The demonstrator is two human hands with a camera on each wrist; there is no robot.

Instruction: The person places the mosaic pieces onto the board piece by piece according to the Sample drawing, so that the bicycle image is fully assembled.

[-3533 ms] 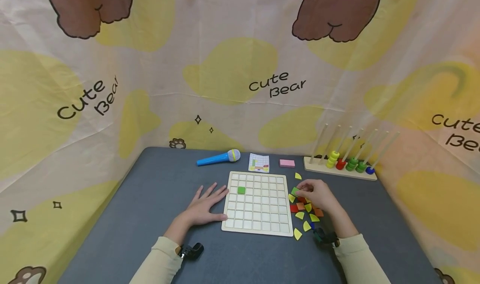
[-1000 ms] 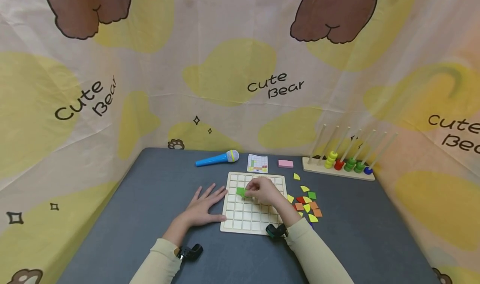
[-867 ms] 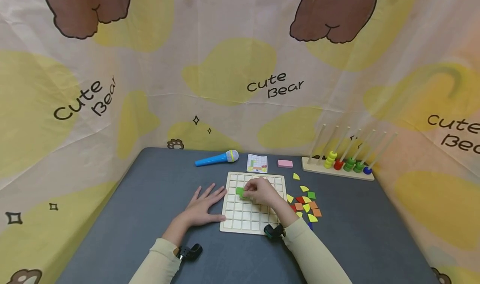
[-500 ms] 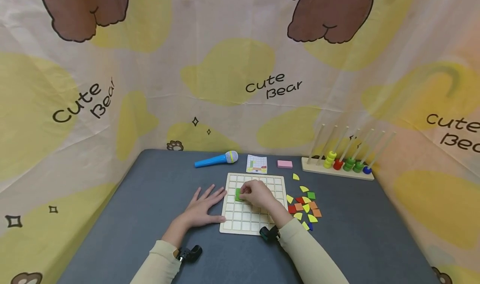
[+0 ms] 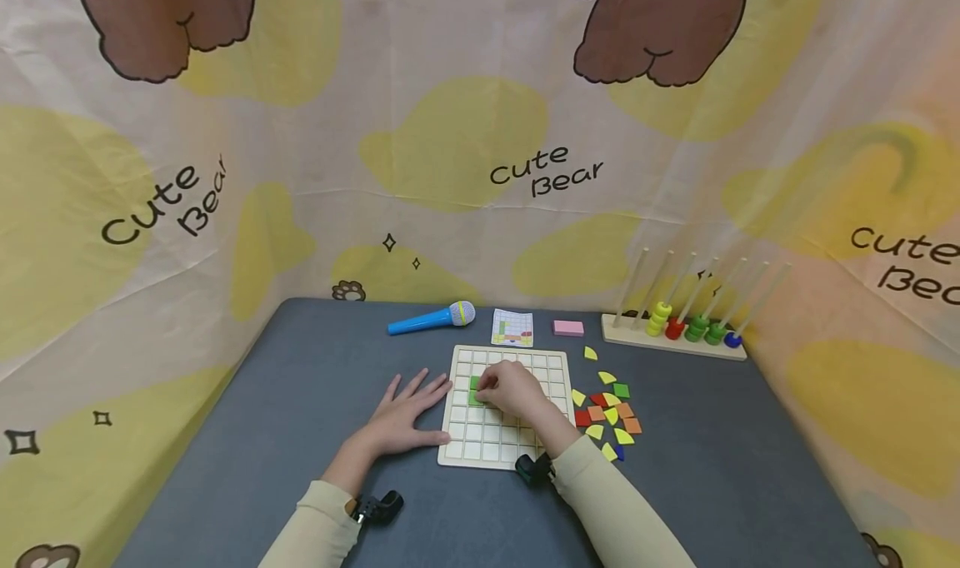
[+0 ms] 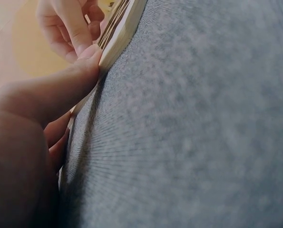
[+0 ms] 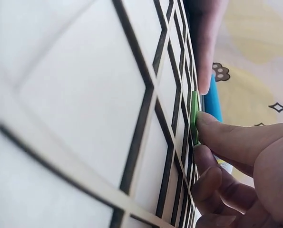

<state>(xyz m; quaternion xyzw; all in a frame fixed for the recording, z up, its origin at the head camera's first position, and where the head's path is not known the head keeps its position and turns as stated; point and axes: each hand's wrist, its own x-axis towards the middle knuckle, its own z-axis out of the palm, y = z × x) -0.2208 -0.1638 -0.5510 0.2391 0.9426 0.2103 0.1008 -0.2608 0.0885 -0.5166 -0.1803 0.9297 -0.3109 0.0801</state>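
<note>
A wooden grid board (image 5: 491, 450) with white cells lies mid-table. Two square green tiles are on it, one behind the other in the same column; the rear green tile (image 5: 474, 381) is partly covered by fingers. My right hand (image 5: 513, 387) pinches the nearer green tile (image 5: 474, 399) between thumb and fingers at its cell. In the right wrist view, the thumb presses on a green tile (image 7: 194, 116) close over the grid. My left hand (image 5: 405, 416) rests with spread, straight fingers along the board's left edge, thumb touching the rim in the left wrist view.
Several yellow quarter-round, orange, red, blue and green tiles (image 5: 621, 391) lie right of the board. Behind it are a blue toy microphone (image 5: 420, 321), a printed pattern card (image 5: 512, 327) and a pink block (image 5: 567, 328). A peg rack (image 5: 675, 337) with coloured rings stands back right.
My right hand has taken a green tile from the loose pile on the right, carried it left onto the board and lowered it just in front of the first green tile. My left hand stays put.
</note>
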